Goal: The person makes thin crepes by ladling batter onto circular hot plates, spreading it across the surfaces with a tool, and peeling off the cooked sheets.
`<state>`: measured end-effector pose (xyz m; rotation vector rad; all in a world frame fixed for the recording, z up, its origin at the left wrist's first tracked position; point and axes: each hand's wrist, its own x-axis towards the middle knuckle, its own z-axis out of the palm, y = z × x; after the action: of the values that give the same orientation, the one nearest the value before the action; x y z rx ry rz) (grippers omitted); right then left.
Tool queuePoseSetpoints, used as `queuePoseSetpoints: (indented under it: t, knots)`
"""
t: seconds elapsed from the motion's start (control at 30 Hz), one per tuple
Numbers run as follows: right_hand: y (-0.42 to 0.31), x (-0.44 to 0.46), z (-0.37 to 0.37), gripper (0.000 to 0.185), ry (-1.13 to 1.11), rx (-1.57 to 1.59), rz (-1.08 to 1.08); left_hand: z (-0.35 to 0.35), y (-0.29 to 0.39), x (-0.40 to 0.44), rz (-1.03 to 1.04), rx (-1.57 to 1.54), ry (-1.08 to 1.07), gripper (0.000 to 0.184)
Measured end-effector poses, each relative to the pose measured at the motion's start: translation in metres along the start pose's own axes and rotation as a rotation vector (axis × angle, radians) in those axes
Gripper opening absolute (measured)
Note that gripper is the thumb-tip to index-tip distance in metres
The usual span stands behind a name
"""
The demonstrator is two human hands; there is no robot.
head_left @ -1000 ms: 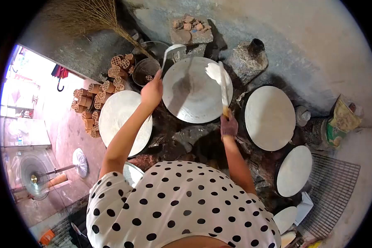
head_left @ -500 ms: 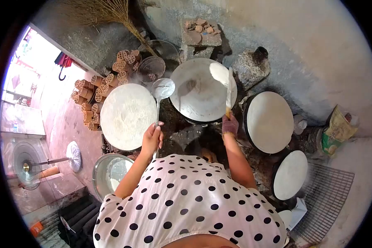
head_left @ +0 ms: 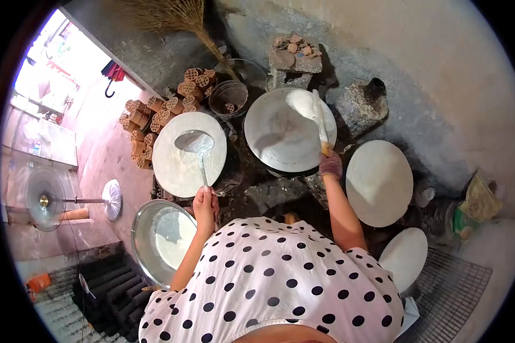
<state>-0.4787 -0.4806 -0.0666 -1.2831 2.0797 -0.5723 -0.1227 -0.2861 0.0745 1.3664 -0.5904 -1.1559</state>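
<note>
A white polka-dot shirt (head_left: 269,280) fills the bottom edge, hiding whatever lies beneath it. The left forearm (head_left: 189,260) covers part of a steel basin (head_left: 145,231) containing something white. The left hand (head_left: 206,208) is curled around the handle of a ladle (head_left: 194,141), whose bowl is over the left round plate (head_left: 171,171); whether they touch is unclear. The gloved right hand (head_left: 331,164), fingertips hidden, grips a paddle (head_left: 319,117) angled over the middle round plate (head_left: 274,134), against a white mass (head_left: 299,103). Beyond, a broom (head_left: 206,40) is cut off above.
</note>
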Motion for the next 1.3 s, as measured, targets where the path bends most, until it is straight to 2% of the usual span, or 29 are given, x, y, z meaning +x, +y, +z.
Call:
queuePoseSetpoints:
  t: [0.03, 0.1, 0.17, 0.23, 0.27, 0.33, 0.37, 0.43, 0.47, 0.5, 0.57, 0.63, 0.67, 0.7, 0.77, 0.9, 0.97, 1.0, 1.07, 1.1, 1.17, 1.3]
  knots:
    - [-0.004, 0.005, 0.009, 0.046, -0.01, 0.005, -0.004, 0.002, -0.003, -0.005, 0.004, 0.006, 0.009, 0.026]
    - [-0.037, 0.008, 0.017, 0.048, -0.082, -0.178, 0.03, 0.005, -0.007, -0.016, -0.012, -0.015, 0.068, 0.027]
    - [-0.037, 0.026, 0.037, 0.051, -0.032, -0.336, -0.218, 0.009, -0.012, -0.027, -0.016, -0.002, 0.11, 0.027]
    - [-0.045, 0.036, 0.032, 0.05, -0.198, -0.3, -0.201, 0.012, -0.017, -0.038, -0.026, -0.028, 0.152, 0.027]
    - [-0.044, 0.04, 0.025, 0.05, -0.205, -0.295, -0.203, 0.013, -0.021, -0.042, -0.052, -0.038, 0.184, 0.027]
    - [-0.027, 0.059, 0.003, 0.056, -0.421, -0.16, -0.39, 0.013, -0.021, -0.053, -0.028, -0.015, 0.198, 0.028]
    - [-0.008, 0.07, -0.001, 0.056, -0.424, -0.156, -0.396, 0.014, -0.022, -0.057, -0.003, -0.003, 0.206, 0.029]
    - [0.034, 0.09, 0.009, 0.06, -0.256, 0.222, -0.185, 0.016, -0.025, -0.066, -0.027, -0.034, 0.273, 0.03]
    - [0.032, 0.085, 0.012, 0.06, -0.263, 0.226, -0.178, 0.016, -0.027, -0.071, -0.048, -0.044, 0.313, 0.03]
    - [0.021, 0.076, 0.014, 0.049, -0.183, -0.012, -0.216, 0.016, -0.029, -0.076, -0.069, -0.054, 0.351, 0.031]
    - [-0.007, 0.059, 0.018, 0.04, -0.108, -0.249, -0.252, 0.014, -0.033, -0.079, -0.066, -0.056, 0.344, 0.031]
    - [-0.035, 0.05, 0.021, 0.042, -0.175, -0.303, -0.273, 0.02, -0.033, -0.08, -0.048, -0.076, 0.348, 0.03]
    - [-0.037, 0.053, 0.02, 0.049, -0.275, -0.24, -0.263, 0.023, -0.033, -0.08, -0.048, -0.075, 0.35, 0.03]
    - [-0.032, 0.06, 0.022, 0.049, -0.278, -0.242, -0.263, 0.026, -0.032, -0.081, -0.05, -0.062, 0.355, 0.03]
    - [-0.013, 0.078, 0.019, 0.054, -0.403, -0.169, -0.484, 0.027, -0.032, -0.085, -0.056, -0.046, 0.359, 0.03]
    - [0.0, 0.093, -0.021, 0.05, -0.361, -0.133, -0.366, 0.026, -0.036, -0.09, -0.056, -0.07, 0.376, 0.03]
    - [0.002, 0.099, -0.012, 0.05, -0.148, -0.131, -0.299, 0.026, -0.036, -0.09, -0.046, -0.045, 0.377, 0.03]
    - [-0.013, 0.09, -0.012, 0.05, -0.154, -0.129, -0.297, 0.028, -0.036, -0.089, -0.041, -0.044, 0.379, 0.03]
    - [-0.042, 0.074, -0.008, 0.049, -0.367, -0.359, -0.321, 0.029, -0.037, -0.086, -0.038, -0.041, 0.378, 0.03]
    - [-0.037, 0.073, -0.007, 0.049, -0.368, -0.36, -0.319, 0.028, -0.04, -0.084, -0.038, -0.049, 0.39, 0.03]
    - [-0.025, 0.063, -0.007, 0.048, -0.497, -0.102, -0.422, 0.028, -0.041, -0.083, -0.037, -0.059, 0.404, 0.03]
    - [-0.018, 0.089, -0.029, 0.051, -0.463, -0.14, -0.347, 0.033, -0.032, -0.08, -0.037, -0.055, 0.408, 0.028]
